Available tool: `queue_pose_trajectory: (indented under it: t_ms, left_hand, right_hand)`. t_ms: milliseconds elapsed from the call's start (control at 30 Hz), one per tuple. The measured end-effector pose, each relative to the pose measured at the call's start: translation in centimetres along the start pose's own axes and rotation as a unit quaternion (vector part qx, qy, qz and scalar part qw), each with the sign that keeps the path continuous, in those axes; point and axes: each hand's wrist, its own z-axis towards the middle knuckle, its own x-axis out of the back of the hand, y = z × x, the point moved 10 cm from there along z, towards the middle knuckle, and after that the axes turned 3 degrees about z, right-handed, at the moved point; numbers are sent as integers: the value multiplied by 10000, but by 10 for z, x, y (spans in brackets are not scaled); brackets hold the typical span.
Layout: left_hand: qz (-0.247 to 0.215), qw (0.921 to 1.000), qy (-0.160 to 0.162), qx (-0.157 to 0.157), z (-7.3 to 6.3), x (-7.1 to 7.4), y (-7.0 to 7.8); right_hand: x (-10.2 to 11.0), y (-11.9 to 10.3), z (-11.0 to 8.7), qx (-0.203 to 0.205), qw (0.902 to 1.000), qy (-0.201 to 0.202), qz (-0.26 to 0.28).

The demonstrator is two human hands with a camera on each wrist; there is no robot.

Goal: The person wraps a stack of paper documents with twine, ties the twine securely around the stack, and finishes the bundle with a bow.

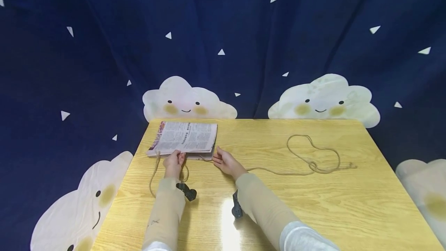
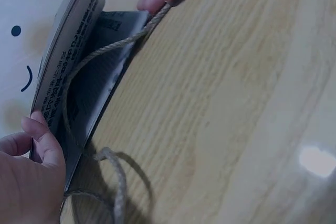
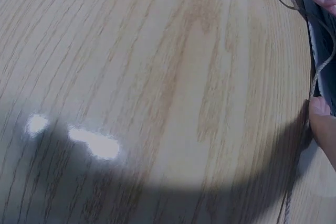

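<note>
A stack of newspapers [image 1: 188, 136] lies at the table's far left, its upper sheets lifted off the lower sheet [image 2: 107, 80] along the near edge. My left hand [image 1: 174, 160] pinches that raised edge between thumb and fingers. At the stack's near right corner, my right hand [image 1: 226, 162] holds a thin jute rope [image 2: 126, 40]; its exact grip is partly hidden. In the left wrist view the rope curves across the gap between the sheets, then loops down beside the left hand. The right thumb [image 3: 320, 107] lies against the rope by the paper's edge.
The rope's other part [image 1: 278, 172] runs right across the wooden table [image 1: 313, 212] to a knotted loop [image 1: 313, 165]. A dark blue curtain with clouds [image 1: 324, 102] hangs behind the table's far edge. Both wrists carry black camera mounts [image 1: 187, 191].
</note>
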Motion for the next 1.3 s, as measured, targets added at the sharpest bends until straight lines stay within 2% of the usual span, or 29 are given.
queue_pose_trajectory:
  t_ms: [33,67,100,133,200,267,300,367,400,467,533,567,633,667,767,833,900,1000,1100,1167,1200,1233,1267,1300]
  left_hand:
    - [86,9999,-60,37,-7,-2,2]
    - [373,9992,66,142,-24,-2,7]
    - [417,9989,-55,208,-31,-4,9]
    - [484,9985,-115,236,-41,-5,13]
    - [648,9968,-280,388,-52,-8,15]
    - [830,9944,-465,464,-57,-11,16]
    - [923,9930,-544,496,-57,-12,15]
    - [1130,9902,-655,495,-54,-14,12]
    - [1261,9884,-714,451,-52,-16,10]
    - [1446,9858,-797,304,-47,-18,6]
    - [1630,9839,-734,23,-43,-18,6]
    - [1864,9800,-657,-242,-42,-18,8]
    - [2292,9695,-431,-753,-43,-17,14]
    - [2549,9612,-329,-1005,-44,-17,17]
    - [3450,9217,-124,-1770,-50,-18,26]
    - [3826,9008,-160,-2050,-54,-20,28]
    - [4225,8774,-169,-2268,-58,-21,30]
    - [4836,8441,-60,-2314,-62,-19,29]
    - [5315,8140,164,-2338,-63,-16,30]
    - [5405,8074,241,-2353,-63,-17,31]
    - [5357,8096,261,-2384,-63,-18,32]
    - [5254,8152,294,-2419,-64,-19,33]
    - [5096,8254,265,-2413,-64,-22,33]
    - [4837,8435,165,-2330,-64,-24,32]
  right_hand:
    - [-1,-1,-3,-28,9999,96,28]
    - [0,-1,-5,-40,9997,235,46]
    - [2,0,-3,-51,9994,325,81]
    - [1,-3,-10,-75,9987,489,118]
    - [19,8,14,-106,9987,475,123]
    - [41,23,47,-129,9992,364,34]
    - [51,31,65,-59,9999,145,-29]
    - [72,49,103,-36,9999,11,-145]
    - [75,52,112,31,9998,-91,-156]
    - [74,52,114,161,9997,-146,-60]
    - [64,43,98,243,9996,-51,111]
    - [57,35,84,273,9995,-15,165]
    - [44,22,60,314,9992,148,173]
    - [41,19,57,375,9991,57,206]
    - [33,9,46,472,9985,-87,254]
    - [24,0,33,499,9983,-112,270]
    - [10,-15,7,447,9988,70,192]
    - [-12,-39,-40,327,9979,537,133]
    - [-26,-55,-68,314,9971,597,363]
    - [-30,-60,-76,301,9964,555,559]
    - [-33,-62,-80,289,9961,512,652]
    - [-35,-64,-82,258,9956,505,740]
    - [-35,-64,-82,242,9950,495,836]
    - [-37,-64,-84,232,9940,475,956]
